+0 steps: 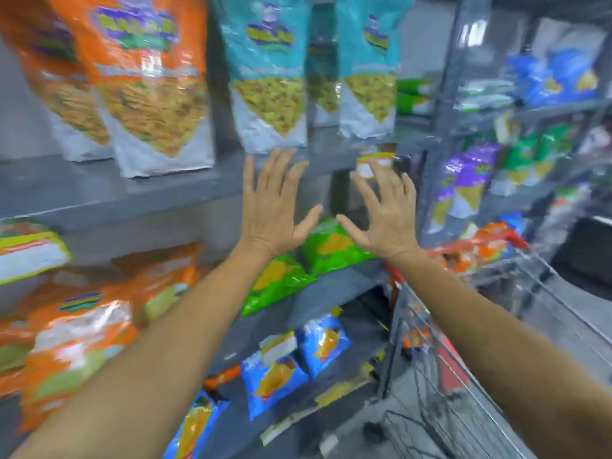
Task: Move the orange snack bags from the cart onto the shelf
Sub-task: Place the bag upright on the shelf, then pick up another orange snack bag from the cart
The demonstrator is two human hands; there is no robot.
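Note:
Two large orange snack bags (145,81) stand upright on the grey upper shelf (109,190) at the left. More orange bags (82,326) lie on the shelf below, at the lower left. Orange snack bags (477,246) also lie in the wire cart (463,376) at the right. My left hand (275,207) and my right hand (384,210) are both raised in front of the upper shelf's edge, fingers spread, holding nothing. They hover below the teal bags, apart from every bag.
Teal snack bags (268,77) stand on the upper shelf to the right of the orange ones. Green bags (298,270) lie on the middle shelf, blue bags (281,369) on the lowest. A second rack (516,144) with mixed bags stands behind the cart.

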